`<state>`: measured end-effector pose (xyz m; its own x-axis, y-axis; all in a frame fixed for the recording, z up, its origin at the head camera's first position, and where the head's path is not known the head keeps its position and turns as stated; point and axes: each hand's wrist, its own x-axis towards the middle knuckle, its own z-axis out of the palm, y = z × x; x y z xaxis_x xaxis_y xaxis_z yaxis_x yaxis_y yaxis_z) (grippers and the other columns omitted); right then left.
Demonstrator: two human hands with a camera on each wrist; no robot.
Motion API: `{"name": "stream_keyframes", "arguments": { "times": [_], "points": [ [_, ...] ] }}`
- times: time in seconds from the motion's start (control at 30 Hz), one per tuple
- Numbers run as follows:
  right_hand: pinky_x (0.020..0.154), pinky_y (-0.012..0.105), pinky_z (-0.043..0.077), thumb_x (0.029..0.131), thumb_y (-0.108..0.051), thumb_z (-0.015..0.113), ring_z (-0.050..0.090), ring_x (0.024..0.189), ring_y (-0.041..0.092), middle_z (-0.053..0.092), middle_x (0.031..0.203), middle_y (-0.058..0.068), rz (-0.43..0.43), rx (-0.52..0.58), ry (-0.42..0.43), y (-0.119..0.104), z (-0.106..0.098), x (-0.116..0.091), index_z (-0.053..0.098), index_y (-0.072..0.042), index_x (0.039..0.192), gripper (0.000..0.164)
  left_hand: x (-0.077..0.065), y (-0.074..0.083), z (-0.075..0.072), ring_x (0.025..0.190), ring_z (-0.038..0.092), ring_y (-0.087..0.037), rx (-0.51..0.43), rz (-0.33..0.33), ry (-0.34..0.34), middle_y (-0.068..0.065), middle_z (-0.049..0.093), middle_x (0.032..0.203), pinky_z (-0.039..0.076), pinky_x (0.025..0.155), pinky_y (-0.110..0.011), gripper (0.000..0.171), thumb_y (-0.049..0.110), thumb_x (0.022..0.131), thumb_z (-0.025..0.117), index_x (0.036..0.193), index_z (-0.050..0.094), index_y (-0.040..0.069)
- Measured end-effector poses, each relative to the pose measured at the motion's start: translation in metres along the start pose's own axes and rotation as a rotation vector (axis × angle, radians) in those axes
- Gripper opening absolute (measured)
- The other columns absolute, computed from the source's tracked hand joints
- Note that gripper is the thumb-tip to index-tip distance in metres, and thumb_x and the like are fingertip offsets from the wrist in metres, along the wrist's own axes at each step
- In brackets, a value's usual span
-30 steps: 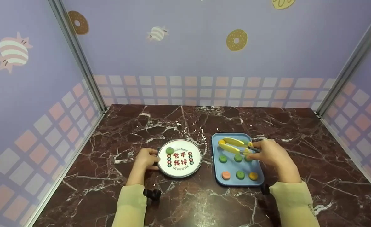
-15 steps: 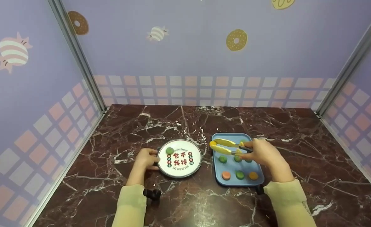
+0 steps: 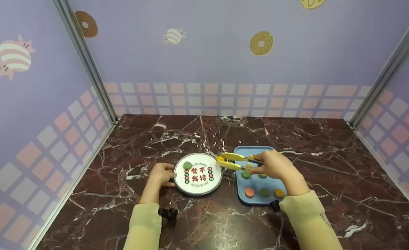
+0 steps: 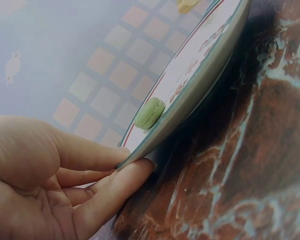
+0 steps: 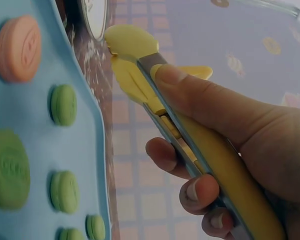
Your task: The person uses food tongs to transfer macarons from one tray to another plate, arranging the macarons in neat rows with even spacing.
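Gripping yellow-and-metal tongs in the right hand, pressing one arm with the thumb and bracing the other with curled fingers. Pinching a yellow macaron between the tong tips, left of the right hand, by the far right edge of a white plate; cannot tell how high above the tabletop. Holding that plate's left rim in the left hand, between digits above and below. Bearing on the plate, right of the left fingers and slightly beyond, a green macaron. Covering part of a blue tray with the right hand. Leaving in sight on it, nearer the body than the tongs, a coral macaron, a second yellow macaron and several green ones.
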<state>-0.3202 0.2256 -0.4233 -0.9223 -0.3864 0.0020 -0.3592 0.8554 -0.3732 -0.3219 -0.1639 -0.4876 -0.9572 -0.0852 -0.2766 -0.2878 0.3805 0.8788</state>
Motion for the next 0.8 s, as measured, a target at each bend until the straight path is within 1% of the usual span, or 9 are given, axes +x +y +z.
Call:
{"name": "stream_keyframes", "arguments": {
  "times": [0.1,0.17,0.23,0.37,0.47,0.53,0.63,0.73,0.8],
  "points": [
    [0.075,0.043,0.066,0.085,-0.037,0.084,0.075,0.082,0.021,0.074,0.126,0.014,-0.013,-0.010,0.004,-0.007,0.002,0.005,0.070,-0.008,0.133,0.058,0.000,0.001,0.000,0.104,0.072,-0.044,0.002,0.005,0.001,-0.039,0.054,0.140,0.071,0.066,-0.035,0.047,-0.009,0.095,0.062,0.140,0.053,-0.015],
    [0.078,0.044,0.066,0.085,-0.038,0.084,0.076,0.088,0.022,0.075,0.126,0.013,-0.028,-0.025,0.005,-0.011,0.005,0.010,0.072,-0.009,0.131,0.056,0.001,0.001,0.000,0.104,0.072,-0.045,0.001,0.005,-0.002,-0.039,0.053,0.141,0.071,0.066,-0.035,0.047,-0.009,0.095,0.062,0.140,0.052,-0.015],
    [0.071,0.040,0.064,0.086,-0.038,0.084,0.074,0.080,0.020,0.078,0.118,0.011,-0.044,-0.033,-0.002,-0.015,0.007,0.014,0.075,-0.010,0.125,0.049,0.001,0.000,0.000,0.105,0.071,-0.045,-0.001,0.000,-0.001,-0.039,0.053,0.141,0.071,0.066,-0.035,0.048,-0.009,0.095,0.063,0.141,0.052,-0.015],
    [0.056,0.030,0.052,0.086,-0.038,0.084,0.062,0.063,0.013,0.079,0.104,0.007,-0.063,-0.038,-0.011,-0.022,0.014,0.024,0.078,-0.014,0.116,0.039,0.000,0.000,0.000,0.104,0.072,-0.045,-0.005,-0.003,0.001,-0.039,0.053,0.141,0.071,0.065,-0.034,0.047,-0.009,0.095,0.063,0.140,0.053,-0.014],
    [0.053,0.027,0.046,0.085,-0.039,0.084,0.057,0.060,0.010,0.079,0.099,0.005,-0.076,-0.031,-0.012,-0.026,0.019,0.030,0.079,-0.015,0.115,0.038,0.000,0.000,0.000,0.103,0.072,-0.044,-0.004,-0.005,0.003,-0.039,0.054,0.140,0.071,0.065,-0.034,0.047,-0.009,0.095,0.063,0.140,0.053,-0.015],
    [0.052,0.027,0.044,0.086,-0.039,0.084,0.056,0.059,0.011,0.078,0.094,0.005,-0.088,-0.034,-0.018,-0.029,0.022,0.033,0.079,-0.015,0.110,0.035,0.000,0.000,0.000,0.103,0.072,-0.044,-0.002,-0.007,0.005,-0.039,0.054,0.140,0.071,0.065,-0.034,0.047,-0.009,0.095,0.063,0.140,0.053,-0.014],
    [0.058,0.032,0.052,0.086,-0.038,0.084,0.065,0.070,0.017,0.079,0.102,0.007,-0.100,-0.037,-0.020,-0.034,0.026,0.038,0.078,-0.013,0.115,0.040,0.001,0.000,-0.001,0.104,0.072,-0.044,0.000,-0.009,0.003,-0.038,0.054,0.140,0.071,0.065,-0.034,0.047,-0.009,0.094,0.063,0.140,0.053,-0.014],
    [0.076,0.043,0.064,0.086,-0.039,0.084,0.073,0.091,0.027,0.077,0.118,0.010,-0.100,-0.037,-0.030,-0.037,0.030,0.042,0.074,-0.011,0.126,0.050,0.001,-0.001,-0.001,0.105,0.071,-0.045,-0.009,-0.011,-0.002,-0.039,0.054,0.140,0.071,0.065,-0.034,0.048,-0.010,0.094,0.063,0.141,0.052,-0.015],
    [0.083,0.047,0.065,0.086,-0.040,0.084,0.073,0.099,0.030,0.076,0.121,0.012,-0.099,-0.044,-0.037,-0.039,0.032,0.044,0.073,-0.012,0.130,0.053,0.001,-0.001,-0.001,0.105,0.071,-0.045,-0.017,-0.011,-0.008,-0.039,0.053,0.141,0.071,0.066,-0.034,0.049,-0.010,0.094,0.063,0.141,0.052,-0.015]
  ]
}}
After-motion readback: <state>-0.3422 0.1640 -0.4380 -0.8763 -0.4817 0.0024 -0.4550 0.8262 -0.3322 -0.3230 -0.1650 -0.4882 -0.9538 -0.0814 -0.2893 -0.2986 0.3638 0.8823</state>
